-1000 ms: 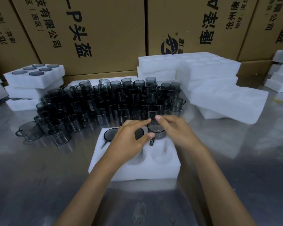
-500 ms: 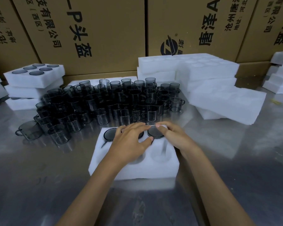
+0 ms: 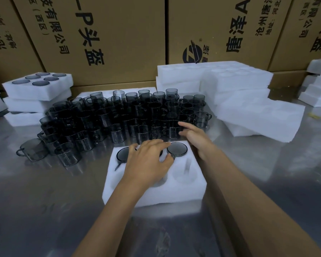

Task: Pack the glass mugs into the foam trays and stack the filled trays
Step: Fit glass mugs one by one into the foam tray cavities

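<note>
Early in the job, by my read. The white six-pocket foam tray (image 3: 152, 193) at lower centre of the frame is partly loaded: back row holds a smoky grey glass mug sunk in the back-right pocket (image 3: 177, 148) and another in the back-left pocket (image 3: 123, 154), both flush with the foam, handles seated in the slots. Back-middle pocket is under the left hand; I can't tell if it's filled. Front-right pocket (image 3: 185, 174) is empty; the other front pockets are mostly hidden by the left forearm and look empty where they show.

Left hand (image 3: 148, 160) lies flat on the tray's back row, fingers spread and fairly straight, holding nothing, thumb tip beside the back-right mug's handle. Right hand (image 3: 195, 136) hangs just past the tray's far right corner, fingers loosely extended and empty, tips at the near edge of the large cluster of loose smoky glass mugs (image 3: 119, 117) on the steel table (image 3: 44, 210), mid-frame.

Done: a stack of white foam trays at upper left, top tray (image 3: 37, 86) showing five mugs in its pockets. Lower trays' contents not visible.

Left: dozens of loose mugs. Pile of empty white foam trays (image 3: 239, 97) at upper right, more foam at far right edge. Current tray needs finishing, then stacking.
</note>
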A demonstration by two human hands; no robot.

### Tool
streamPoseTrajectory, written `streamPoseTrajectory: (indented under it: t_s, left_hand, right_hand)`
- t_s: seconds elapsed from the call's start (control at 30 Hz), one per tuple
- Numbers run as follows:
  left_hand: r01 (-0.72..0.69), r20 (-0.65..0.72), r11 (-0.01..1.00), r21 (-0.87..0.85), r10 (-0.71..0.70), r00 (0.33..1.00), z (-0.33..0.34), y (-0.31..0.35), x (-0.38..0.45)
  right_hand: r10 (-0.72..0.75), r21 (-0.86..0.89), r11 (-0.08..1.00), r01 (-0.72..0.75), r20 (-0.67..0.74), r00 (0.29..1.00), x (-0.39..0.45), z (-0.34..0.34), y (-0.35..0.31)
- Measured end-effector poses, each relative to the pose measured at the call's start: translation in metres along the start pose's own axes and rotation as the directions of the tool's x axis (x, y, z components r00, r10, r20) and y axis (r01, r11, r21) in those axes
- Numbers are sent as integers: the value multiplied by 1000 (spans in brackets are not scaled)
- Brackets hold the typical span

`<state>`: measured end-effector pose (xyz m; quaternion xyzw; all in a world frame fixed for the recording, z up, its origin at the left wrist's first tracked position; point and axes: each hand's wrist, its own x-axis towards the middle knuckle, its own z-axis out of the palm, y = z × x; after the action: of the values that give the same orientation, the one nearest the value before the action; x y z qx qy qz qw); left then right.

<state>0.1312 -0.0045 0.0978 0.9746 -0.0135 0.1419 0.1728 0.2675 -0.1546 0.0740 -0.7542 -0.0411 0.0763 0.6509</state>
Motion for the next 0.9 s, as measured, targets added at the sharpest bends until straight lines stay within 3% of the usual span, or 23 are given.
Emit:
streamPoseTrajectory:
  t_s: [0.23, 0.3, 0.4, 0.47, 0.6, 0.73, 0.9]
  left_hand:
    - [-21, 39, 995, -95, 24, 999, -5, -10, -5]
    - [-9, 10, 972, -236, 11, 1000, -6, -12, -6]
    - [21, -100, 821, -571, -95, 990, -13, -14, -8]
    - [-16, -162, 765, -644, -115, 980, -19, -14, -12]
    - [-98, -186, 707, -700, -48, 981, -31, -9, -16]
    - [-171, -140, 684, -709, 102, 985, -35, -2, -25]
    - [-219, -170, 758, -614, 144, 975, -22, 16, -30]
  right_hand:
    - [-172, -294, 943, 157, -23, 985, 11, -3, -1]
    - [-265, -329, 914, 239, -36, 964, 1, -5, 1]
    - [-389, -272, 896, 350, -105, 915, -24, -9, 5]
    - [-460, -253, 873, 416, -149, 875, -43, -13, 3]
    - [-572, -191, 814, 548, -103, 814, -81, -14, -15]
    - [-601, -188, 799, 571, -222, 768, -115, 1, -21]
    - [-567, -234, 819, 523, -193, 801, -134, 13, -28]
